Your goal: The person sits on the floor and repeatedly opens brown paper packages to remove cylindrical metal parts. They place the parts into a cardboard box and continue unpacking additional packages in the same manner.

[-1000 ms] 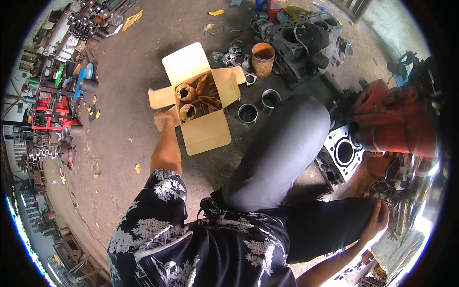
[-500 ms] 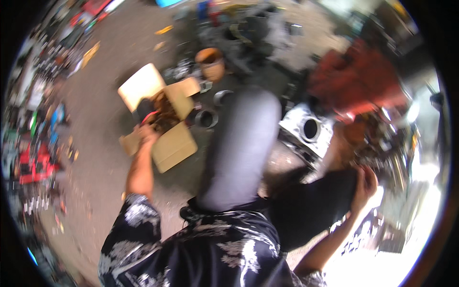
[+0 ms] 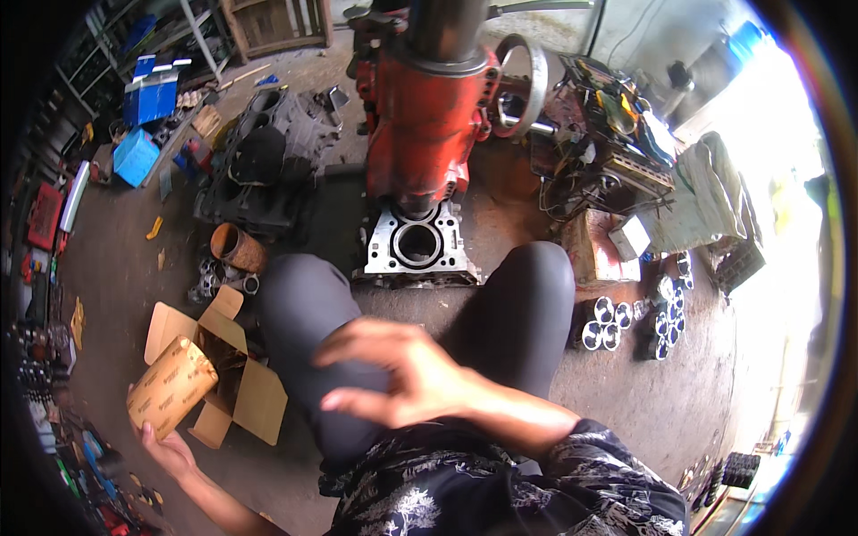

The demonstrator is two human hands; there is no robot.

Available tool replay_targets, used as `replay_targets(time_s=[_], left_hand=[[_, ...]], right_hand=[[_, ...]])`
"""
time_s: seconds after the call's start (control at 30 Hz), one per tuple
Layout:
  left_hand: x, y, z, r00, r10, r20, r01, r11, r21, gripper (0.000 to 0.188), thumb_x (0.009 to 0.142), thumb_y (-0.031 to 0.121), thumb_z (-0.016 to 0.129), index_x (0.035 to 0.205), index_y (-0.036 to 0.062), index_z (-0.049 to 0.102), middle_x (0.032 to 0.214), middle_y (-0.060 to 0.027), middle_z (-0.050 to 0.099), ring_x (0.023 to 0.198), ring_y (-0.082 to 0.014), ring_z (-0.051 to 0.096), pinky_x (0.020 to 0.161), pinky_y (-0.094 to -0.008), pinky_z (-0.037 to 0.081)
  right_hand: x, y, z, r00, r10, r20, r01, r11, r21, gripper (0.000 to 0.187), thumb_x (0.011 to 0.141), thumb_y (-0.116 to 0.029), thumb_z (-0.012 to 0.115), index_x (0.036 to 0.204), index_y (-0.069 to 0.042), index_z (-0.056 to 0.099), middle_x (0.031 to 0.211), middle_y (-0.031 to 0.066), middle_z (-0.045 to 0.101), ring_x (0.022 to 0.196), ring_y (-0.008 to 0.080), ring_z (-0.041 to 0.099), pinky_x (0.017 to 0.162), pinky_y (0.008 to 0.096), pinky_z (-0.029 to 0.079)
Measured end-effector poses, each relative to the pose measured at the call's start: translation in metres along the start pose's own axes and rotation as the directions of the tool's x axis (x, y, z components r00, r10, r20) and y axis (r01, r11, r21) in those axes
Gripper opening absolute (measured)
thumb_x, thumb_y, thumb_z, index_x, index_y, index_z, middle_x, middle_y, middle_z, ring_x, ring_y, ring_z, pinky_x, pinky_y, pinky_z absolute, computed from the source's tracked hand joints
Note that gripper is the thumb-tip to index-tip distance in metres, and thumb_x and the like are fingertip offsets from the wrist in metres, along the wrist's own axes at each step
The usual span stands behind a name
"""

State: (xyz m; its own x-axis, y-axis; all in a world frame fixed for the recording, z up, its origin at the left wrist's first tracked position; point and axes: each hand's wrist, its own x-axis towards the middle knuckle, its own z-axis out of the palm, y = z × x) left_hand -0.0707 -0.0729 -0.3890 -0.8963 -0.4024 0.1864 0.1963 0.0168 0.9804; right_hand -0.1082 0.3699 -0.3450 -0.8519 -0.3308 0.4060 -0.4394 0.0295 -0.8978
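Observation:
My left hand (image 3: 168, 451) is closed around the lower end of a cylinder wrapped in printed brown paper (image 3: 172, 390). The cylinder is tilted beside an open cardboard box (image 3: 261, 404) with spread flaps, partly covering it. Dark contents show inside the box, too shaded to name. Over my thighs hovers my right hand (image 3: 402, 371), thumb and fingers apart, with nothing in it. In front of my knees a bright metal engine block (image 3: 418, 246) with a round bore sits beneath a red machine (image 3: 420, 125).
A rusty cylinder sleeve (image 3: 238, 247) lies beyond the box, near a dark engine block (image 3: 259, 161). Several pistons (image 3: 603, 323) stand on the floor to the right. A metal handwheel (image 3: 527, 85) juts from the machine, and a parts-laden bench (image 3: 608, 134) stands behind it.
My view has swung to the right. My left hand, earlier at the box, now holds the wrapped cylinder. My right hand has come from beside my right knee to over my lap.

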Motion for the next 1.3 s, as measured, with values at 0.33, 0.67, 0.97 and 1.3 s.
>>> replay_targets(time_s=[0.33, 0.67, 0.97, 1.3], left_hand=[[-0.041, 0.002, 0.221, 0.875, 0.173, 0.452, 0.235, 0.666, -0.709, 0.101, 0.087, 0.065, 0.061, 0.157, 0.0042, 0.021, 0.147, -0.0162, 0.046, 0.131, -0.0306, 0.050, 0.113, -0.0497, 0.040], [-0.031, -0.010, 0.263, 0.883, 0.174, 0.436, 0.205, 0.693, -0.691, 0.087, 0.087, 0.057, 0.051, 0.152, 0.0030, 0.033, 0.142, -0.0197, 0.052, 0.126, -0.0378, 0.055, 0.110, -0.0558, 0.041], [-0.001, -0.005, 0.247, 0.999, -0.050, 0.010, 0.047, 0.814, -0.579, 0.064, 0.091, 0.050, 0.052, 0.128, -0.0017, 0.057, 0.121, -0.0209, 0.064, 0.113, -0.0380, 0.062, 0.101, -0.0521, 0.049], [-0.021, -0.020, 0.232, 0.918, -0.242, 0.315, 0.395, 0.646, -0.654, 0.056, 0.100, 0.044, 0.052, 0.135, 0.0001, 0.052, 0.126, -0.0139, 0.061, 0.116, -0.0266, 0.059, 0.102, -0.0432, 0.048]], right_hand=[[-0.013, 0.004, 0.034, 0.907, -0.062, 0.418, -0.073, 0.951, 0.300, 0.055, 0.098, -0.025, 0.066, 0.143, 0.000, 0.046, 0.143, 0.0235, 0.052, 0.133, 0.0407, 0.048, 0.111, 0.0480, 0.038], [-0.031, 0.038, 0.037, 0.957, 0.145, 0.251, -0.233, -0.130, 0.964, 0.061, 0.099, -0.018, 0.065, 0.152, -0.012, 0.036, 0.107, -0.0021, 0.062, 0.086, 0.0014, 0.058, 0.069, 0.0269, 0.054], [-0.024, 0.040, 0.010, 0.991, 0.134, -0.023, -0.082, 0.719, 0.690, 0.028, 0.094, -0.015, 0.073, 0.084, -0.011, 0.047, 0.071, -0.0076, 0.046, 0.063, 0.0024, 0.039, 0.054, 0.0223, 0.030], [0.002, 0.035, 0.011, 0.809, -0.111, 0.577, 0.554, 0.472, -0.686, 0.014, 0.069, -0.019, 0.067, 0.071, -0.005, 0.070, 0.082, 0.0115, 0.069, 0.086, 0.0261, 0.067, 0.082, 0.0430, 0.054]])
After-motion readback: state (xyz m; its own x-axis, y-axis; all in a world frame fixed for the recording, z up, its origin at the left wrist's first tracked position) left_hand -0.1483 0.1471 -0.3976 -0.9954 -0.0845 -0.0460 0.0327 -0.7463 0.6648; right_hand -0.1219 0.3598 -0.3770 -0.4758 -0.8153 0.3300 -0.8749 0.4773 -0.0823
